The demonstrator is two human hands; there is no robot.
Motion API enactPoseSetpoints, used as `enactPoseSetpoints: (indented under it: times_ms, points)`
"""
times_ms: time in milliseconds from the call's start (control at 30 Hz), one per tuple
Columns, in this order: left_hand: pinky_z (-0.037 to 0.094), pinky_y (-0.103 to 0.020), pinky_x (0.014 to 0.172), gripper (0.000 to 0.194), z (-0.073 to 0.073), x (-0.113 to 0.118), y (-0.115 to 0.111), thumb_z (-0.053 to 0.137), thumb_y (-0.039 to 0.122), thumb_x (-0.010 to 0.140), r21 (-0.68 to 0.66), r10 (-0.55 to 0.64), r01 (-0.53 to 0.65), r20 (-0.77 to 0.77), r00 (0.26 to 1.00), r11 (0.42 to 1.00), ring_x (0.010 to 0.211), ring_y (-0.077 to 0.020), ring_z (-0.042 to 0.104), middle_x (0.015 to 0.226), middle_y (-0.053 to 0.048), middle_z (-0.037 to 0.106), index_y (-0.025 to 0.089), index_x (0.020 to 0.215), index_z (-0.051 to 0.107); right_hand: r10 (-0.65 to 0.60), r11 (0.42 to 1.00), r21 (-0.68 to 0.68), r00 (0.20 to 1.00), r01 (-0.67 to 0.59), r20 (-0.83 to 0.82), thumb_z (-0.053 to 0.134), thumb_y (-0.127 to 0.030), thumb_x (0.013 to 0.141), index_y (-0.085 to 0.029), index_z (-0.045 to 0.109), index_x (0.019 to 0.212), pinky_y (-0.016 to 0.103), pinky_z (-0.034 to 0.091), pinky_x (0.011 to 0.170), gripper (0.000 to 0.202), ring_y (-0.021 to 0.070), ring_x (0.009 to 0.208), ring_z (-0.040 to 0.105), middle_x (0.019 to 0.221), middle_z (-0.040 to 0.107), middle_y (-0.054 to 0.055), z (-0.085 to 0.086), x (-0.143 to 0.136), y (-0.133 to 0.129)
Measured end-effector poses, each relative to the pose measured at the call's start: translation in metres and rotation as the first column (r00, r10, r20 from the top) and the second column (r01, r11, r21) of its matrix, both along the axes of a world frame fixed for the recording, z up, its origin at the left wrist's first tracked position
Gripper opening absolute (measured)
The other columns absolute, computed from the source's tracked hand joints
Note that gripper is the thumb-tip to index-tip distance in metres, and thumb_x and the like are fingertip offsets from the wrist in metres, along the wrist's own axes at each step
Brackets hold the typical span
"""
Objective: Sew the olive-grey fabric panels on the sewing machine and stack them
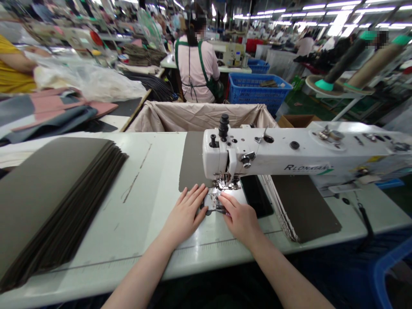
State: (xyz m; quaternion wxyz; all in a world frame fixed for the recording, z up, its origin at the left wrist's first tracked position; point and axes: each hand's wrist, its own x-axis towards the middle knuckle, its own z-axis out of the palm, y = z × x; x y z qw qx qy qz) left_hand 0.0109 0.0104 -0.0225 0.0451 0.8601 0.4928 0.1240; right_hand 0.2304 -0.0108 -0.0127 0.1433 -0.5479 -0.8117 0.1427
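A white sewing machine [257, 150] stands on the pale table [141, 231]. Under its presser foot [227, 185] lies the near edge of a grey-brown panel [193, 161], which extends back behind the machine head. My left hand [185, 214] rests flat, fingers stretched out, with its fingertips at the panel's near edge beside the metal needle plate [211, 201]. My right hand [241, 216] is on the other side of the plate, its fingers bent and closed near the presser foot. Something small and dark shows at its fingertips, too hidden to name.
A thick stack of grey-brown panels [54, 180] lies at the left, a smaller stack [305, 210] at the right. Beside my right hand is a flat black phone-like object [256, 195]. A cloth-lined bin [206, 115] sits behind the table. A person [196, 64] sits beyond.
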Motion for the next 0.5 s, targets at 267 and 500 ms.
enactPoseSetpoints:
  times_ms: [267, 500]
  points:
    - [0.017, -0.048, 0.119, 0.056, 0.0005, -0.0006, -0.0001, 0.038, 0.041, 0.099, 0.009, -0.008, 0.008, -0.008, 1.000, 1.000, 0.144, -0.0231, 0.023, 0.156, -0.004, 0.028, 0.024, 0.150, 0.027, -0.001, 1.000, 0.005, 1.000, 0.001, 0.003, 0.046, -0.016, 0.085, -0.026, 0.043, 0.140, 0.033, 0.049, 0.088, 0.056, 0.0200, 0.108, 0.061, 0.148, 0.043, 0.001, 0.0004, 0.0006, -0.0006]
    - [0.018, -0.048, 0.119, 0.056, 0.0009, -0.0010, 0.0001, 0.039, 0.040, 0.098, -0.001, -0.003, 0.003, 0.006, 1.000, 1.000, 0.144, -0.0231, 0.023, 0.156, -0.003, 0.028, 0.025, 0.151, 0.026, -0.003, 1.000, -0.002, 1.000, 0.003, 0.008, 0.047, -0.015, 0.085, -0.026, 0.044, 0.140, 0.032, 0.049, 0.090, 0.056, 0.0195, 0.109, 0.061, 0.148, 0.043, 0.002, 0.0014, -0.0002, -0.0003]
